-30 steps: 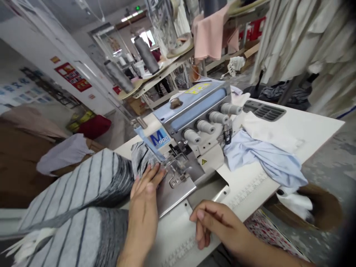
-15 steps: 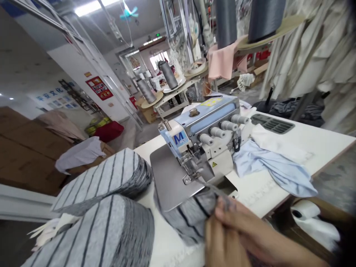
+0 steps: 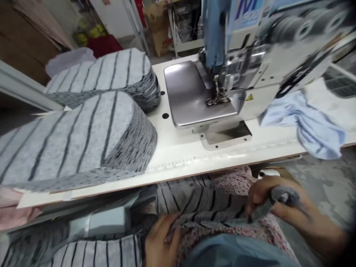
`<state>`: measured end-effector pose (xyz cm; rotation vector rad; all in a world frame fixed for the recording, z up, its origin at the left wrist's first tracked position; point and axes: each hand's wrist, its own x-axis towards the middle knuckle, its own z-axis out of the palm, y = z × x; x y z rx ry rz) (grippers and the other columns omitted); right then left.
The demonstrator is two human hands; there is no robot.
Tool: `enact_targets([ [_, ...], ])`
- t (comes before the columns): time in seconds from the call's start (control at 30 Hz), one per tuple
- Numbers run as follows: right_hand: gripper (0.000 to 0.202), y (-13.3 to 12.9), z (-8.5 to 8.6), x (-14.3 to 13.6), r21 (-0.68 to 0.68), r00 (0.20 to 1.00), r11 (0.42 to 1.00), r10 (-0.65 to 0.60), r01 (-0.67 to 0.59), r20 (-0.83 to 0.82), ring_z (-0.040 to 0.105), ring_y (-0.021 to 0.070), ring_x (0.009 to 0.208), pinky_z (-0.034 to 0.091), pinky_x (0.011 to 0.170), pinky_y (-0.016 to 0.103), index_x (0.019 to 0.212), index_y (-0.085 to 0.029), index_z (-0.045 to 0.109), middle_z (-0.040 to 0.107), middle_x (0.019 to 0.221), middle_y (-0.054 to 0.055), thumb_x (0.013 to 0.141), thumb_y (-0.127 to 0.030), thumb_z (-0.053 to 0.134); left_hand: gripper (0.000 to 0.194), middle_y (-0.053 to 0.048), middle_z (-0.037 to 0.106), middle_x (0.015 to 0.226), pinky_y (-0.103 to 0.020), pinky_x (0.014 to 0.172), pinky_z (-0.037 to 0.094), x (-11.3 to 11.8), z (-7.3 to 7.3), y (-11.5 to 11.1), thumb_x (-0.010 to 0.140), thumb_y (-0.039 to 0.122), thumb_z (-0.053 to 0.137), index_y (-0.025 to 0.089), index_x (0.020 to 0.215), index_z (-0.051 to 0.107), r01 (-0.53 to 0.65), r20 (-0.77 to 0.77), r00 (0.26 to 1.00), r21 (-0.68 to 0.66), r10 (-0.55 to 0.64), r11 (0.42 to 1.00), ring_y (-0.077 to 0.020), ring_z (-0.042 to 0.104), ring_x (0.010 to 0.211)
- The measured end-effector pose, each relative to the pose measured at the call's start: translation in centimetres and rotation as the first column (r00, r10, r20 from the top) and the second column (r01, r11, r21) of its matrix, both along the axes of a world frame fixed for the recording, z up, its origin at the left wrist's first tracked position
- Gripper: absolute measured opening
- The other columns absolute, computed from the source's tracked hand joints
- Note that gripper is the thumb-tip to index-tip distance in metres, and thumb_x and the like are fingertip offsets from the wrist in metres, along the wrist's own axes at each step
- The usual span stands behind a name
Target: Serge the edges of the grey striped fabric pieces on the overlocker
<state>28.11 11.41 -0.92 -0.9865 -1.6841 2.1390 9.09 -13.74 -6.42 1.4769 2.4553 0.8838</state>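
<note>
A grey striped fabric piece (image 3: 211,218) is stretched low over the lap, below the table edge. My right hand (image 3: 289,211) is closed around its right end, and a bunched bit of cloth pokes up between the fingers. At the other end, my left hand (image 3: 162,239) has its fingers curled onto the fabric. Above and apart from both hands stands an overlock sewing machine (image 3: 217,40), with bare metal around its presser foot (image 3: 218,100).
Two stacks of striped cut pieces, a near one (image 3: 91,137) and a far one (image 3: 108,70), stand on the white table (image 3: 178,148). Light blue cloth (image 3: 314,122) lies right of the machine. More striped pieces (image 3: 97,252) lie below the table at left, beside a pale blue box-like object (image 3: 105,220).
The view has tilted down. Both hands have left the machine's front edge with the striped fabric and moved down to the lap, spreading apart along it.
</note>
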Motion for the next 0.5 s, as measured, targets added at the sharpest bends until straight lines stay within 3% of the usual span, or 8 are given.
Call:
enact_targets([
  [0.1,0.025,-0.3,-4.2,-0.3,0.218,0.991,0.974,0.031,-0.059,0.127,0.064,0.0245,0.077,0.05,0.073,0.036,0.082,-0.023,0.072,0.07,0.08,0.008,0.078,-0.048,0.073,0.02,-0.001,0.075,0.091,-0.023,0.073,0.057,-2.0,-0.3,-4.4,0.088,0.037,0.058,0.023,0.094,0.071,-0.293,0.07,0.951,-0.103,0.301,0.951,-0.0166,0.071,0.082],
  [0.17,0.029,-0.6,-7.9,-2.0,0.263,0.97,0.962,0.006,-0.073,0.244,0.063,0.0247,0.079,0.051,0.077,0.037,0.085,-0.02,0.072,0.07,0.082,0.007,0.079,-0.049,0.07,0.032,-0.002,0.075,0.093,-0.028,0.077,0.057,-4.4,-2.0,-4.7,0.085,0.052,0.059,0.023,0.092,0.071,-0.435,0.141,0.876,-0.181,0.461,0.882,-0.0202,0.071,0.087],
  [0.23,0.035,-0.8,-11.6,-4.0,0.288,0.951,0.955,-0.03,-0.063,0.308,0.064,0.027,0.079,0.052,0.078,0.041,0.084,-0.018,0.071,0.071,0.082,0.008,0.081,-0.052,0.064,0.042,-0.004,0.075,0.092,-0.033,0.079,0.057,-6.8,-4.8,-3.5,0.082,0.06,0.056,0.022,0.09,0.072,-0.469,0.177,0.843,-0.216,0.507,0.856,-0.0229,0.07,0.088],
  [0.33,0.038,-1.0,-15.7,-6.3,0.349,0.944,0.936,-0.075,-0.044,0.32,0.061,0.0349,0.105,0.045,0.099,0.05,0.097,-0.017,0.071,0.072,0.098,0.012,0.079,-0.049,0.06,0.04,-0.008,0.073,0.091,-0.039,0.081,0.055,-9.4,-8.3,-1.2,0.087,0.053,0.054,0.017,0.093,0.069,-0.503,0.147,0.823,-0.258,0.548,0.825,-0.0223,0.069,0.084],
  [0.43,0.046,-2.1,-17.2,-7.1,0.39,0.949,0.92,-0.098,-0.028,0.298,0.051,0.0389,0.124,0.031,0.111,0.056,0.108,-0.016,0.07,0.069,0.115,0.015,0.077,-0.047,0.058,0.043,-0.017,0.066,0.114,-0.05,0.095,0.049,-9.0,-9.5,0.4,0.095,0.045,0.04,0.013,0.111,0.063,-0.546,0.062,0.815,-0.253,0.577,0.799,-0.027,0.063,0.108],
  [0.5,0.048,-3.8,-17.6,-7.1,0.401,0.962,0.914,-0.062,-0.051,0.264,0.051,0.0395,0.126,0.03,0.113,0.057,0.114,-0.015,0.069,0.067,0.122,0.017,0.077,-0.044,0.058,0.049,-0.02,0.059,0.13,-0.051,0.105,0.042,-7.1,-9.8,1.6,0.095,0.043,0.031,0.013,0.12,0.061,-0.496,0.042,0.852,-0.258,0.522,0.829,-0.03,0.052,0.127],
])
